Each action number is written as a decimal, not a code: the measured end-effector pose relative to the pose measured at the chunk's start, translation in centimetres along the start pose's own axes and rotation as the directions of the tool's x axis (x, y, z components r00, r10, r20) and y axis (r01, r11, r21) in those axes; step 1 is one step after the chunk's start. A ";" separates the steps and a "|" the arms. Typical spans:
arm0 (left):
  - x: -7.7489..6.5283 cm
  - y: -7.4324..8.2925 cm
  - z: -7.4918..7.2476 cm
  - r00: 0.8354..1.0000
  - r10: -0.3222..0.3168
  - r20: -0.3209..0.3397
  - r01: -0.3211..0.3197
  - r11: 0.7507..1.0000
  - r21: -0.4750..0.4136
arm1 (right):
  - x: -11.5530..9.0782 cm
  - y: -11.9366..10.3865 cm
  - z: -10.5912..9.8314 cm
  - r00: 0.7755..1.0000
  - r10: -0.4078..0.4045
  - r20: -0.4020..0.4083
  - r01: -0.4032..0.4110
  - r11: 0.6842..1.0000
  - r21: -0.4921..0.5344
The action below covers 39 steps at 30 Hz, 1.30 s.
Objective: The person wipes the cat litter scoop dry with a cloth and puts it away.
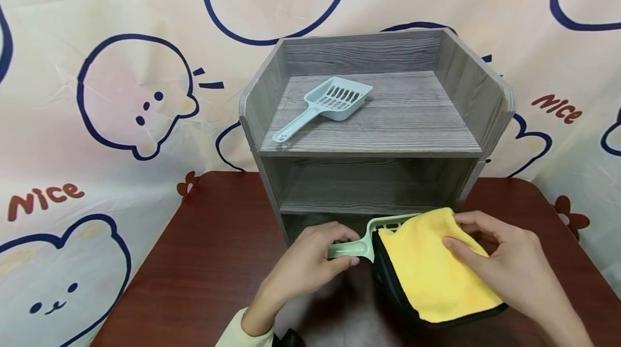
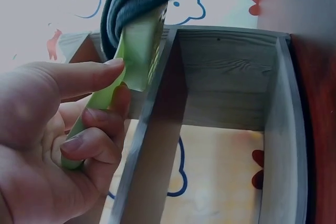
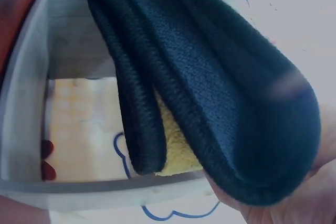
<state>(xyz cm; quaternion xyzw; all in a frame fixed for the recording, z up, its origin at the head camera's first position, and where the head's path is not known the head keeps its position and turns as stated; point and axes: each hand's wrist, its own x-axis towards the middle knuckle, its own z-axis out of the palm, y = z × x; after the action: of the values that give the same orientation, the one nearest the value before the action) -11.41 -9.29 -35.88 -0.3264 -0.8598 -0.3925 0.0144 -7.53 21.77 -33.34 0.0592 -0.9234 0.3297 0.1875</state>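
Observation:
My left hand [image 1: 305, 263] grips the handle of a light green slotted litter scoop [image 1: 350, 249], held low in front of the shelf. Over the scoop's head drapes a cloth [image 1: 432, 269], yellow on one face and dark on the other, hiding most of the slots. My right hand [image 1: 514, 266] pinches this cloth near its upper right side, thumb on the yellow face. In the left wrist view, fingers curl round the green handle and the cloth's dark side [image 2: 144, 3] wraps the scoop's far end. Dark folds of the cloth [image 3: 210, 77] fill much of the right wrist view.
A grey wood-grain shelf unit [image 1: 383, 137] stands on the dark red table [image 1: 208, 261], just behind the hands. On its top board lies a pale blue slotted scoop [image 1: 335, 102], handle toward the front left. A cartoon-printed curtain [image 1: 131, 185] hangs behind.

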 end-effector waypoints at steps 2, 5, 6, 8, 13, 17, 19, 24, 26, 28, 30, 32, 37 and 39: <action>-0.2 0.0 -0.4 1.000 0.002 -0.003 -0.002 1.000 -0.010 | -0.1 0.2 -0.5 0.999 0.032 -0.004 -0.032 0.999 0.009; -0.7 -0.3 -0.9 1.000 -0.003 -0.009 0.003 1.000 -0.018 | -0.2 0.2 -1.0 0.998 0.064 -0.005 -0.064 0.998 0.026; -0.9 -0.4 -1.1 1.000 -0.004 -0.015 0.003 1.000 -0.016 | -0.2 0.2 -1.1 0.998 0.068 -0.004 -0.067 0.997 0.035; -1.2 -0.7 -1.3 1.000 -0.004 -0.025 0.004 1.000 -0.017 | -0.2 0.1 -1.2 0.998 0.069 0.002 -0.069 0.996 0.049; -1.4 -0.9 -1.4 0.999 0.006 -0.034 -0.007 1.000 -0.018 | -0.1 -0.1 -1.0 0.997 0.071 0.024 -0.073 0.995 0.065; -1.2 -0.8 -1.0 0.999 0.021 -0.029 -0.021 1.000 -0.018 | 0.0 -0.2 -0.5 0.998 0.055 0.040 -0.058 0.995 0.084; -1.0 -0.7 -0.8 0.999 0.025 -0.025 -0.025 1.000 -0.016 | 0.0 -0.3 -0.2 0.999 0.028 0.046 -0.032 0.995 0.092; -0.3 -0.2 0.0 0.999 0.038 -0.022 -0.038 0.999 0.011 | -0.1 -0.5 0.8 0.997 -0.067 0.023 0.065 0.995 0.074; 0.0 -0.1 0.3 0.999 0.040 -0.025 -0.040 0.999 0.026 | -0.1 -0.6 1.1 0.996 -0.087 0.013 0.086 0.994 0.066; 0.3 0.1 0.7 0.999 0.043 -0.022 -0.042 0.998 0.037 | -0.1 -0.6 1.3 0.996 -0.092 0.022 0.090 0.994 0.069; 0.6 0.2 1.1 0.999 0.049 -0.013 -0.048 0.997 0.054 | -0.1 -0.7 1.6 0.995 -0.087 0.039 0.084 0.994 0.072; 0.8 0.4 1.4 0.999 0.052 -0.003 -0.052 0.996 0.068 | 0.0 -0.8 1.9 0.995 -0.082 0.057 0.078 0.995 0.069; 1.0 0.6 1.9 0.998 0.056 -0.001 -0.056 0.993 0.100 | 0.2 -0.8 2.4 0.993 -0.087 0.077 0.082 0.995 0.060; 1.0 0.6 2.0 0.998 0.059 0.000 -0.059 0.993 0.106 | 0.2 -0.7 2.4 0.993 -0.088 0.074 0.085 0.995 0.052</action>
<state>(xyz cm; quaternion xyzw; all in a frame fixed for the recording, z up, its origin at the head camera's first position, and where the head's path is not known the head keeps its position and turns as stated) -11.39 -7.07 -36.56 -0.3497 -0.8693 -0.3465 0.0447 -8.24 19.72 -34.52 0.1163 -0.9181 0.3412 0.1649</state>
